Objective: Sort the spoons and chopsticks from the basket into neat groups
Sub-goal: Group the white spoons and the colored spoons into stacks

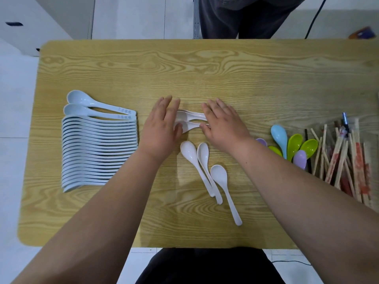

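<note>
A few white spoons [191, 119] lie side by side at the table's middle. My left hand [161, 128] presses against their bowl ends with straight fingers and thumb. My right hand [222, 124] presses against their handle ends, fingers straight. Three loose white spoons [205, 167] lie just in front of my hands. A neat row of several pale blue spoons [100, 144] is stacked on the left. Coloured spoons [293, 146] in blue, green and purple lie at the right, beside a pile of wooden chopsticks [344, 160].
The wooden table [205, 68] has bare surface along its far half and front edge. A person in dark trousers [235, 15] stands beyond the far edge. A black cable [313, 19] hangs at the back right. No basket shows.
</note>
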`<state>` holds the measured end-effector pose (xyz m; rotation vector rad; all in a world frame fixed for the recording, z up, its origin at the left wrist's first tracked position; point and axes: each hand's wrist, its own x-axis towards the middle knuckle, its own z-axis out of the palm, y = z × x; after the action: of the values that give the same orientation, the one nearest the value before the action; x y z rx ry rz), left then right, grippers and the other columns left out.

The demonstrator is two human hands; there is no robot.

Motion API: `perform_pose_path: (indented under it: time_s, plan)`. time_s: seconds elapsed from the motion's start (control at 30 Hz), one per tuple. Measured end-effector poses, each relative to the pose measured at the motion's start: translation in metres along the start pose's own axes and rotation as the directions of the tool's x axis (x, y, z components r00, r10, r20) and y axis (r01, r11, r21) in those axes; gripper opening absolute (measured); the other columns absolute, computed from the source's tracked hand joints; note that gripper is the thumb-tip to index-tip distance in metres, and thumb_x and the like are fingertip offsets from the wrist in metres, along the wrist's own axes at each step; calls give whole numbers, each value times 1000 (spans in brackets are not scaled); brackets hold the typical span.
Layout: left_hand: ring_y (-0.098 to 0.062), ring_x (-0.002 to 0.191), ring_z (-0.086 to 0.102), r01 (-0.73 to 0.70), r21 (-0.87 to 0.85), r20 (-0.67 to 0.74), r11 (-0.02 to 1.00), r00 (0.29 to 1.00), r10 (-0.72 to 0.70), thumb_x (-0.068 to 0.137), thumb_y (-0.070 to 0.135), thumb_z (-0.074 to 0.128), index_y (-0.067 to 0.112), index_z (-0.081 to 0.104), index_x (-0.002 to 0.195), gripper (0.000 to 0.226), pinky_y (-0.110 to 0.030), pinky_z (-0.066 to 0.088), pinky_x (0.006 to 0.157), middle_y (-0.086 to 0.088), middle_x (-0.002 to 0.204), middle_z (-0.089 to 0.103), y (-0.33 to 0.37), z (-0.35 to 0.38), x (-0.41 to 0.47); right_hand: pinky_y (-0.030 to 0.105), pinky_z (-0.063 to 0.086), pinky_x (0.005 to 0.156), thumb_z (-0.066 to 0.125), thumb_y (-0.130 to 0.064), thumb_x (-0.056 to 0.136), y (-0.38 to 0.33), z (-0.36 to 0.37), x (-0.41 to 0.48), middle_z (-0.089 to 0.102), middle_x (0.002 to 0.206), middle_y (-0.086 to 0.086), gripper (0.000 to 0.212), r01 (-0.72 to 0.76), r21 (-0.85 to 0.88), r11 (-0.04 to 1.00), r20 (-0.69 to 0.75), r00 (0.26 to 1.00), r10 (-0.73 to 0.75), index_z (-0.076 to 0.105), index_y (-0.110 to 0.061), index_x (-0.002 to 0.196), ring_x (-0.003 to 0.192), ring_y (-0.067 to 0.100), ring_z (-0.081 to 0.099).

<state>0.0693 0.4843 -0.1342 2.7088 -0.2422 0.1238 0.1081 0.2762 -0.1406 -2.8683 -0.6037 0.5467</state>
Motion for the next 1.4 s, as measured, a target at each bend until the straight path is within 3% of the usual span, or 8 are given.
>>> perform_pose_path:
  time_s: [0.13,0.23,0.53,0.93,1.0,1.1,1.17,1.4]
  plan:
    - [-38,102,58,-21,41,-93,999,995,25,87,14,66,3,60,130,45,-46,49,88,-19,113,61,11,-6,-23,48,27,118,45,-28,103,-11,-13,-33,41,154,16,53,-8,133,991,-109,994,23,39,-6,151,146,34,30]
    - [-31,84,63,118,-34,170,992,979,-110,92,27,57,18,55,131,40,-38,50,61,-7,104,61,28,-6,-43,46,51,95,61,-16,94,-23,-8,-80,60,125,16,42,-21,267,963,-265,960,94,59,-4,134,118,36,55]
    - [-27,87,58,444,-42,520,895,775,-360,86,53,58,31,45,129,50,-35,41,68,-2,100,59,53,9,-61,35,43,91,57,-45,97,-37,51,-163,45,132,9,73,-291,293,911,159,954,253,20,-31,158,121,29,49]
    - [-24,84,50,589,-90,498,803,725,-476,93,29,51,28,42,136,44,-33,40,76,-11,116,49,53,-1,-100,34,41,72,57,-25,88,-51,55,-175,55,112,-1,49,-382,484,787,189,924,332,49,-26,136,92,19,49]
    - [-24,80,65,713,-305,537,632,677,-504,95,25,44,33,46,139,45,-35,52,74,-9,107,63,50,-11,-106,38,46,69,60,-27,85,-58,46,-184,59,98,-2,34,-403,616,677,224,913,341,57,-27,119,86,22,57]
    - [-29,83,74,788,-615,706,1,551,-446,95,10,39,34,53,138,51,-45,62,78,-16,110,64,54,-34,-118,32,45,61,62,-35,78,-73,27,-196,61,82,-3,20,-366,734,572,221,925,308,59,-27,96,75,20,59]
    - [-33,91,73,713,-668,732,-214,578,-360,91,0,37,28,56,135,55,-44,61,78,-20,122,61,57,-48,-126,31,46,57,59,-41,72,-87,12,-204,61,77,-3,24,-311,756,576,179,945,275,61,-28,92,69,15,58]
    - [-33,92,70,569,-729,679,-380,672,-296,89,2,44,16,53,135,49,-46,59,74,-18,119,65,74,-93,-147,28,48,58,63,-37,73,-125,-18,-226,66,84,1,29,-230,782,580,141,971,194,66,-24,98,68,11,57]
